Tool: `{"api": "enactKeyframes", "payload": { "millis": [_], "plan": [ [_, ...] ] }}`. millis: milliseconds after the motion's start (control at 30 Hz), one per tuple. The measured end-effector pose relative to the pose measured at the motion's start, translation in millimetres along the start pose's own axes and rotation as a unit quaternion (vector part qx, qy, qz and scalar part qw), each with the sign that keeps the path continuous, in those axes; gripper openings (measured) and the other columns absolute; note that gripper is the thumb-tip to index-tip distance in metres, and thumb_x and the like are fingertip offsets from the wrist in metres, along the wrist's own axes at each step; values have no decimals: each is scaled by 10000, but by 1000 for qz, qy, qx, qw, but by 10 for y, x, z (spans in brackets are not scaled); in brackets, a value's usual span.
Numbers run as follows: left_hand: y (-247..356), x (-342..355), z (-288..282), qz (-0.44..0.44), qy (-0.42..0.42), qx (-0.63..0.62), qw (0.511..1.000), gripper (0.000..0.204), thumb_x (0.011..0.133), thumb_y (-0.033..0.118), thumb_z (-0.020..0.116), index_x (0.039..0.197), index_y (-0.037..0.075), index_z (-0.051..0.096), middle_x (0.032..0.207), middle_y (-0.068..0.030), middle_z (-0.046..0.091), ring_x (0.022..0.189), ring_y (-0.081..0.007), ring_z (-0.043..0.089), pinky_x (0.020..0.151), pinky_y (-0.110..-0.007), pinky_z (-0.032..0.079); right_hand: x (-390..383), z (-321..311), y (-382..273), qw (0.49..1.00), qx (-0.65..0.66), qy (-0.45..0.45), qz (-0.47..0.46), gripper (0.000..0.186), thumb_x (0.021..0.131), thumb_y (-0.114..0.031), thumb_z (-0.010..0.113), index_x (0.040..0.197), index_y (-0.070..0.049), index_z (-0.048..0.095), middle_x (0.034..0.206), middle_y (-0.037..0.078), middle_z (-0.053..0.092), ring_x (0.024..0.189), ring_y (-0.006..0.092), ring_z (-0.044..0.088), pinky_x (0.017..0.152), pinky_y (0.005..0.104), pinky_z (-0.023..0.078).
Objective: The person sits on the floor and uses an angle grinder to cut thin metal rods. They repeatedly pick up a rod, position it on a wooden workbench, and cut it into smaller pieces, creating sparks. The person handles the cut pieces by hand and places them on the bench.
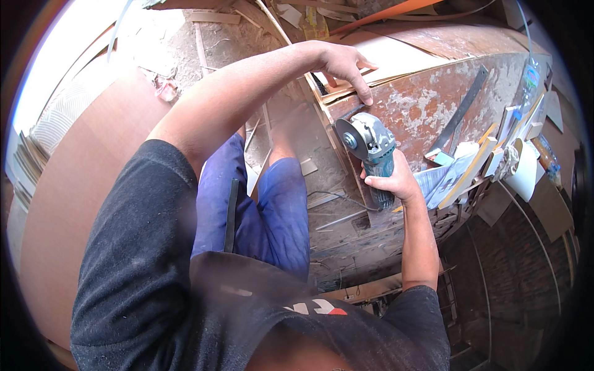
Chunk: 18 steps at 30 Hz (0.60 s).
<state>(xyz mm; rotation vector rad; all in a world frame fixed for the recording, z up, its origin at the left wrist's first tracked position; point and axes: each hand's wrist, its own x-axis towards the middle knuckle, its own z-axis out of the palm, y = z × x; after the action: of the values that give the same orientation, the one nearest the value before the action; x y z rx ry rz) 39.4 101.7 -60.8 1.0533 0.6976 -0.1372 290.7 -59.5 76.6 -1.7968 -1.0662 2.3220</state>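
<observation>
My right hand [396, 177] is wrapped around the teal body of an angle grinder [378, 162]. Its grey head and thin cutting disc [348, 139] point up and to the left, beside the near left corner of a worn red-brown workbench [421, 93]. Whether the disc spins cannot be told. Beyond the grinder my left hand [346, 68] bends over the edge of a thin wooden board [396, 52], thumb down on the near side and fingers on the far side. Its thumb tip is close to the grinder head and a dark strip [356, 112]. Some fingers are partly hidden.
A dark metal ruler or square [464, 108] lies on the bench. Offcuts, papers and a plastic bottle [547, 154] crowd its right end. A large wooden sheet [93, 179] leans at the left. Scraps litter the floor [229, 46], and a cord [337, 196] runs near the grinder.
</observation>
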Motion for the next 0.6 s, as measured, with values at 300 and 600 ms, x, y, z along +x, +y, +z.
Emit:
{"api": "enactKeyframes", "payload": {
  "millis": [300,600],
  "plan": [
    [9,21,-13,-16,-19,-16,1000,1259,615,444,997,1669,126,387,1667,-261,398,1509,-400,451,1149,-558,514,2,10,-28,1000,-8,3,1,470,673,-247,890,1029,-7,701,877,76,749,812,161,721,780,324,566],
    [-10,13,1,8,1,1,1000,1202,615,464,962,1643,117,445,1630,-258,458,1417,-396,560,1090,-539,567,4,12,-32,1000,-12,1,-4,466,678,-260,887,1023,-7,702,878,78,755,813,163,727,779,325,572]
  ]
}}
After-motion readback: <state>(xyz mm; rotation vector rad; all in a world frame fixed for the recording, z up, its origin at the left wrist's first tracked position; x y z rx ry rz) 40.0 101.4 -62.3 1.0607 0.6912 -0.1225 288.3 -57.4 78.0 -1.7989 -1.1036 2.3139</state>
